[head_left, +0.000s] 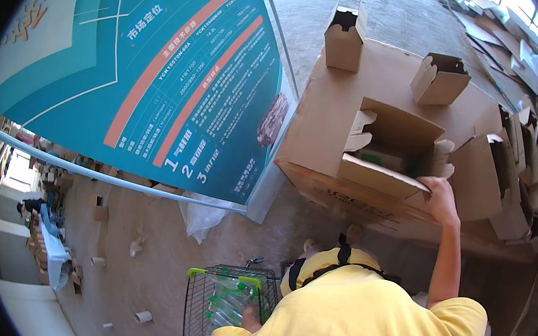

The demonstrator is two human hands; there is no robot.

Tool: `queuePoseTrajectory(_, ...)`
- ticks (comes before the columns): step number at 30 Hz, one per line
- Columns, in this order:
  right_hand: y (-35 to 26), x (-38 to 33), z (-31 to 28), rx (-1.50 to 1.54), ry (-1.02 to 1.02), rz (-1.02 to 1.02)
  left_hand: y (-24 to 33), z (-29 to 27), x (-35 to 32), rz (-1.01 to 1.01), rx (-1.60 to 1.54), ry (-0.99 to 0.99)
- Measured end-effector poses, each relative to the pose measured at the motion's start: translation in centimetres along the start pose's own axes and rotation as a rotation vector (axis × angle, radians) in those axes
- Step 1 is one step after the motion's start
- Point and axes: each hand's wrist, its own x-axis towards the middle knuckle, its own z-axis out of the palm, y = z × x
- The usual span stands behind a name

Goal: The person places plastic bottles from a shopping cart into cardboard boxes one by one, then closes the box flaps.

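An open cardboard box (373, 172) stands on a large carton in front of me, its flaps raised and something green showing inside. My right hand (437, 197) is closed on the box's near right edge, with fingers over the flap. At my left side is a black wire basket (190, 310) with green corner trim, holding several clear plastic bottles (223, 307) with green caps. My left hand (252, 319) reaches into this basket beside the bottles. Its fingers are too hidden to show whether they grip one.
The large carton (327, 108) also carries two small open boxes, one tall (344, 41) and one squat (440, 81). More open boxes (487, 181) crowd the right. A big teal printed board (191, 94) leans at the left. Another person (41, 210) is far left.
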Motion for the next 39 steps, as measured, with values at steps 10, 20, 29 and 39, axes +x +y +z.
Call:
queuePoseTrajectory(10, -1.2, -1.7, 2.3, -0.191, 0.215, 0.069, -1.1, 5.4, 6.4, -0.014, -0.055, -0.193)
queuePoseTrajectory(20, -2.7, -0.3, 3.0, -0.357, 0.193, 0.063, -4.0, 10.1, 5.7, -0.088, 0.018, -0.208)
queuePoseTrajectory(29, -3.0, -0.1, 1.9, -0.45, 0.139, 0.092, 1.8, 6.7, 0.7, 0.048, 0.145, 0.033)
queuePoseTrajectory(39, -2.7, 0.3, 1.9, -0.415, 0.141, 0.066, 6.1, 0.7, -3.1, -0.12, -0.017, -0.019)
